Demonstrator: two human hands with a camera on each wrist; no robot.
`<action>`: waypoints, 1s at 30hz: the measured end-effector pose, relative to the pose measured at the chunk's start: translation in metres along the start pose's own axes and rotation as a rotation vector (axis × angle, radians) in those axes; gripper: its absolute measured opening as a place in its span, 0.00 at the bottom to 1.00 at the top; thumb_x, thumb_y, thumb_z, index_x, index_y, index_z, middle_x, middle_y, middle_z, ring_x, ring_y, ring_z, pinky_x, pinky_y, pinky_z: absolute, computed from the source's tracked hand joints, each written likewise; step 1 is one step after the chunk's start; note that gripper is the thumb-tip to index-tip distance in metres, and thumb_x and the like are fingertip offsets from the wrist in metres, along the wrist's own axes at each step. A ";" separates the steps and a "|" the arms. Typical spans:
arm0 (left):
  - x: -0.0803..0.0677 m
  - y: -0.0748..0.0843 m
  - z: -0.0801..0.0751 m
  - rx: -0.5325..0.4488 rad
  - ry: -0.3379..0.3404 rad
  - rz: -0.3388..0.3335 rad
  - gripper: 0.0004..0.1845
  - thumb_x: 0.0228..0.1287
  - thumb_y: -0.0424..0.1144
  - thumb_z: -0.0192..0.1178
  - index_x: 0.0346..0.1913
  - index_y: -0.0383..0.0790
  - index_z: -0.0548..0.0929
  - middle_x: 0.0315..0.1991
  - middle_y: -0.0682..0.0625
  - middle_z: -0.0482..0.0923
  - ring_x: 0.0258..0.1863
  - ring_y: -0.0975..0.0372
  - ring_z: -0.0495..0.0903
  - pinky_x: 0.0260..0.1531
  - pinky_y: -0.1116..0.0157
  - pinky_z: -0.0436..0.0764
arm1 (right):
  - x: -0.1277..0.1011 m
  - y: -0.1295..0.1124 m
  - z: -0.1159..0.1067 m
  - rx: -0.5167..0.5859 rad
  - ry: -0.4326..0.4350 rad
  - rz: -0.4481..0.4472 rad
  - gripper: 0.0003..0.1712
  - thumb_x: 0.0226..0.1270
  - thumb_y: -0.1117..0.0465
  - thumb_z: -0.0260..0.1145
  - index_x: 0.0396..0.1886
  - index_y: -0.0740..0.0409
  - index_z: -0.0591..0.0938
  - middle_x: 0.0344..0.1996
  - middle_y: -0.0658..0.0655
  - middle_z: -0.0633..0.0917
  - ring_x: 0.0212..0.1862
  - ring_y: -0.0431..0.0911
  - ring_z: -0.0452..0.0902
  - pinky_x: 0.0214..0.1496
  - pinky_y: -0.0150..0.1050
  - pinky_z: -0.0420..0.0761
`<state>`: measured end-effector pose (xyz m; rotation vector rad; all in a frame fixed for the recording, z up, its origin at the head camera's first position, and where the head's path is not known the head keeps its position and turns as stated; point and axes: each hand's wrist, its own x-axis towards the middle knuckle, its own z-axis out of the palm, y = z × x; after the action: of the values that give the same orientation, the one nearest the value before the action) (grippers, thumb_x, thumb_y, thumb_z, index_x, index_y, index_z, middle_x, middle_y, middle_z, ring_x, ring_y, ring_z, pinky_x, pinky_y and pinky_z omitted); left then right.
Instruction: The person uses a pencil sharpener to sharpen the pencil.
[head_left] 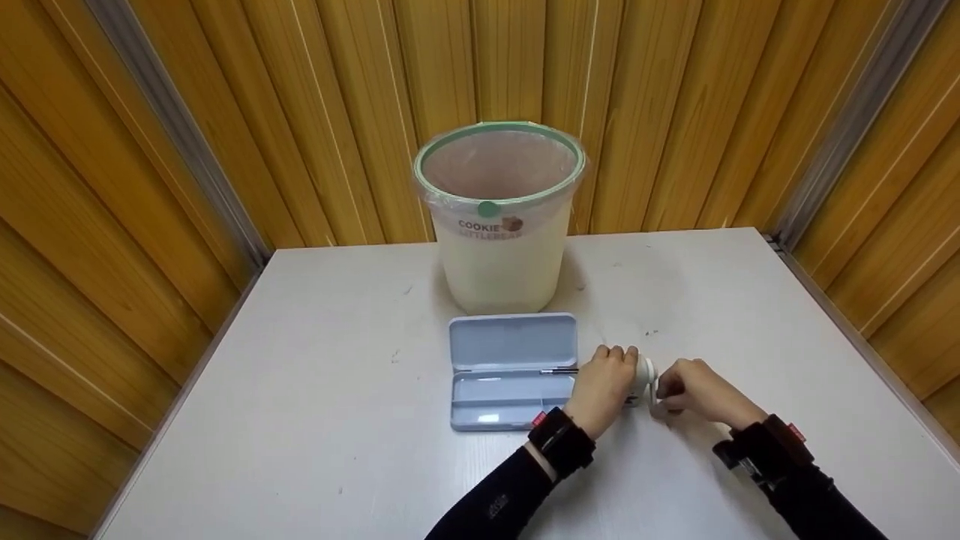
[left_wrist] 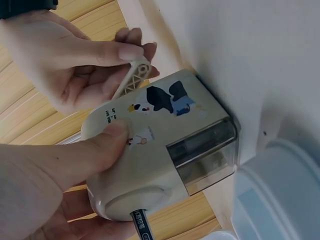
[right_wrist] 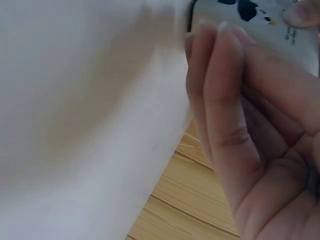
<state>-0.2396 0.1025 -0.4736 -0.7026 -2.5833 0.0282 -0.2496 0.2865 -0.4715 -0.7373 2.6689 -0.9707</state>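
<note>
My left hand (head_left: 604,386) grips a cream hand-crank pencil sharpener (left_wrist: 145,160), its thumb pressed on the top beside printed cartoon figures. A dark pencil (left_wrist: 142,225) sticks out of the sharpener's front hole; in the head view the pencil (head_left: 559,370) points left over the pencil case. On the sharpener's other end, my right hand (head_left: 705,394) pinches the crank handle (left_wrist: 132,79) between thumb and fingers. The sharpener's clear shavings drawer (left_wrist: 207,157) shows in the left wrist view. In the right wrist view, curled fingers (right_wrist: 225,95) hide the crank.
A light blue pencil case (head_left: 514,341) lies with its lid raised, just left of my left hand. Behind it stands a cream bin (head_left: 502,270) with a green rim and a clear liner. Wood-patterned walls (head_left: 345,112) enclose the white table (head_left: 322,360) at the back and sides.
</note>
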 end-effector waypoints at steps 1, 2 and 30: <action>0.000 -0.001 0.000 0.000 0.001 -0.003 0.15 0.61 0.37 0.63 0.51 0.48 0.83 0.38 0.56 0.84 0.37 0.66 0.80 0.29 0.74 0.81 | -0.001 -0.003 -0.001 -0.002 -0.002 -0.007 0.04 0.53 0.74 0.70 0.23 0.65 0.85 0.20 0.58 0.86 0.22 0.33 0.76 0.26 0.29 0.78; 0.001 -0.002 0.000 -0.002 -0.003 -0.006 0.15 0.61 0.37 0.63 0.51 0.48 0.83 0.38 0.56 0.84 0.37 0.66 0.80 0.29 0.74 0.81 | -0.002 -0.005 -0.002 -0.006 -0.004 -0.015 0.04 0.53 0.74 0.70 0.22 0.65 0.85 0.19 0.58 0.86 0.22 0.33 0.76 0.25 0.28 0.78; 0.004 0.000 -0.005 0.013 -0.044 -0.009 0.14 0.60 0.38 0.64 0.50 0.49 0.83 0.38 0.57 0.84 0.35 0.67 0.80 0.29 0.74 0.80 | -0.020 -0.028 -0.007 -0.064 0.167 -0.036 0.01 0.54 0.74 0.71 0.26 0.68 0.85 0.24 0.59 0.88 0.24 0.35 0.81 0.28 0.30 0.81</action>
<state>-0.2403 0.1041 -0.4678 -0.6934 -2.6255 0.0579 -0.2246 0.2824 -0.4475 -0.7513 2.8514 -1.0014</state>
